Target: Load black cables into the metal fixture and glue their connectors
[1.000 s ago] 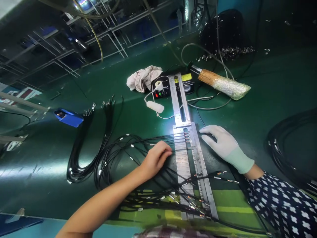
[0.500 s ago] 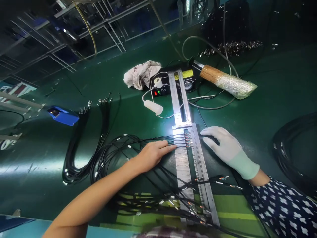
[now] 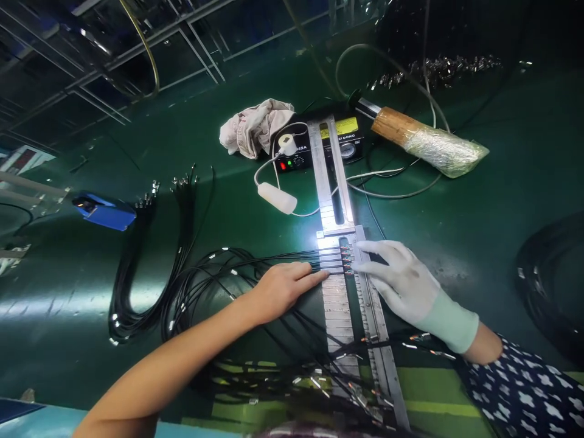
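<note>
My left hand (image 3: pixel 285 291) is bare, with its fingers closed around the lowest of several black cables (image 3: pixel 274 255) at the left edge of a long slotted metal fixture (image 3: pixel 337 301). The cables lie side by side across it, their stripped coloured wire ends (image 3: pixel 347 258) in the slot. My right hand (image 3: pixel 401 280), in a pale glove, reaches in from the right. Two of its fingers are spread, their tips at the fixture's rail beside the wire ends. Nothing shows between them.
Behind stand a black control box (image 3: pixel 298 159), a crumpled cloth (image 3: pixel 255 128), a white plastic piece (image 3: pixel 277 198) on a cord and a wrapped wooden handle (image 3: pixel 424 140). Cable bundles (image 3: pixel 180 219) and a blue tool (image 3: pixel 107 213) lie left. More cables (image 3: pixel 292 371) cross in front; a coil lies right.
My right hand has moved left, bringing its fingertips from beside the fixture onto its rail at the wire ends. My left hand stays at the cables. The view has shifted slightly.
</note>
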`<act>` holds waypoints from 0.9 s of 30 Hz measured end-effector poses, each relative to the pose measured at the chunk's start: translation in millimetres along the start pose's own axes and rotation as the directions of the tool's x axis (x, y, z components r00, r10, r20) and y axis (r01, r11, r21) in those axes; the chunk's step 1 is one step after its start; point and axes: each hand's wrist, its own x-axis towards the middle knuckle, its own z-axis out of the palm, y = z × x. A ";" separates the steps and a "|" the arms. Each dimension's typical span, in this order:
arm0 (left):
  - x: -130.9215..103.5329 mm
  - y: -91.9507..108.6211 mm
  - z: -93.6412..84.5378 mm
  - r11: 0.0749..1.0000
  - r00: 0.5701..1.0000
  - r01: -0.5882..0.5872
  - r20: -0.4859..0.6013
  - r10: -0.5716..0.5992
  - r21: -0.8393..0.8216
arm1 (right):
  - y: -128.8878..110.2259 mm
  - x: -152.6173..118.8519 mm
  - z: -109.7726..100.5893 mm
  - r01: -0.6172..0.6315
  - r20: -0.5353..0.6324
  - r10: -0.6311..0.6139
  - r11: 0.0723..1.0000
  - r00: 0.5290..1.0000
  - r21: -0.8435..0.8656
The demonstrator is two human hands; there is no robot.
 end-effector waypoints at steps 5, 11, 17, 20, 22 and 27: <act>-5.2 14.2 12.0 0.984 0.982 0.110 -0.171 -0.085 0.141 | 1.9 -1.5 -2.4 0.029 0.024 -0.030 0.998 0.999 0.053; -11.4 23.4 19.7 0.977 0.977 0.152 -0.174 -0.126 0.146 | 3.4 1.5 -0.8 0.011 0.006 -0.012 0.997 1.000 0.080; 14.8 24.5 17.7 0.995 0.984 0.076 -0.165 -0.064 0.062 | 4.2 1.4 -0.3 -0.011 -0.005 0.012 0.995 1.000 0.102; 27.9 28.5 21.1 0.994 0.988 0.011 -0.157 0.006 0.106 | 4.3 1.2 -0.3 -0.029 -0.009 0.031 0.990 0.999 0.135; 32.7 29.6 22.8 0.994 0.986 0.005 -0.167 0.013 0.105 | 4.6 1.1 -0.2 -0.048 -0.005 0.049 0.989 0.999 0.141; 36.1 27.6 21.5 1.000 0.981 0.012 -0.193 -0.012 -0.004 | 6.6 0.9 -2.1 -0.072 0.025 0.069 0.985 0.997 0.156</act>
